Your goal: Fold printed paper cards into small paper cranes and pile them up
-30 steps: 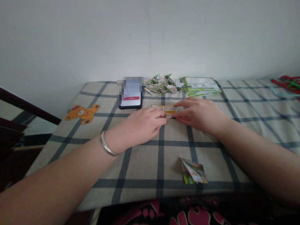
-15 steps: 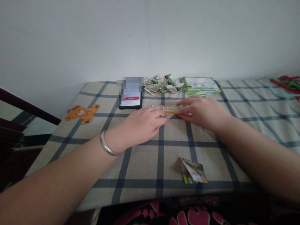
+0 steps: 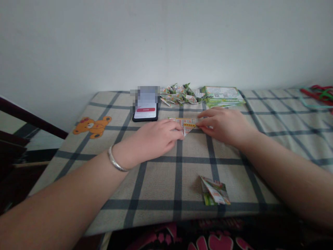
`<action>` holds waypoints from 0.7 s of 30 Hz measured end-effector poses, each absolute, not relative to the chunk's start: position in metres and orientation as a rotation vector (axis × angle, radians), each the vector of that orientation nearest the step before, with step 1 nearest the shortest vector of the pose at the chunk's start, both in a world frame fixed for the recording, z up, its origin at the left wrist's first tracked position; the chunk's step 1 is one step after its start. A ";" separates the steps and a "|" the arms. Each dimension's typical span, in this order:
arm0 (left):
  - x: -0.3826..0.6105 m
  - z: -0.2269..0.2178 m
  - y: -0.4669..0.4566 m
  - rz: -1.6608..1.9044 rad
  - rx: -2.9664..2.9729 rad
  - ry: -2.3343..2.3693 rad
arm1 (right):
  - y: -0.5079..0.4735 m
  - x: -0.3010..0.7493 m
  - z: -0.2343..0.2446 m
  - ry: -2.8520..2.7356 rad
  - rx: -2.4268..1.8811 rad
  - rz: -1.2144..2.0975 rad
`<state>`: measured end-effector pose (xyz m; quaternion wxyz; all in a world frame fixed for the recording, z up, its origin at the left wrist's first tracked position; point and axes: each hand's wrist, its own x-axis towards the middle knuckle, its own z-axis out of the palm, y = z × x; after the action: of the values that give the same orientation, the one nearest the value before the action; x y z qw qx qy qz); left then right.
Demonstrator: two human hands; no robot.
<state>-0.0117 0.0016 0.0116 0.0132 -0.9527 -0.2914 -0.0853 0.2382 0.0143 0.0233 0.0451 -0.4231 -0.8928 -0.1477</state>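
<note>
A small printed paper slip [image 3: 185,124], orange and white, lies on the checked cloth [image 3: 156,180] at mid-table. My left hand [image 3: 153,139], with a silver bangle on the wrist, has its fingers curled and pressing down on the slip's left part. My right hand [image 3: 225,125] pinches the slip's right end with fingertips together. A lower corner of the slip is folded into a point between the two hands.
A phone [image 3: 145,108] lies behind the left hand. Several folded paper pieces [image 3: 179,93] and a stack of green leaflets [image 3: 223,95] sit by the wall. Another folded paper piece [image 3: 214,191] lies near the front edge. Red and green cords [image 3: 321,93] lie far right.
My right hand has slid slightly to the right along the slip, and more of the folded corner shows. The left hand has barely moved.
</note>
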 end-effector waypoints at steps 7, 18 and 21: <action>-0.014 0.005 0.009 -0.427 -3.024 -0.915 | 0.019 0.238 0.015 -2.758 -1.082 -0.485; -0.014 0.001 0.014 -0.592 -3.100 -0.904 | 0.027 0.239 0.009 -2.716 -0.802 -0.513; -0.012 0.001 0.013 -0.619 -3.105 -0.875 | 0.026 0.237 0.009 -2.654 -0.749 -0.561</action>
<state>-0.0120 0.0131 0.0014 -0.0717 -0.9428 -0.2658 -0.1880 0.2371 0.0261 0.0093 0.1629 -0.2626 -0.9305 -0.1966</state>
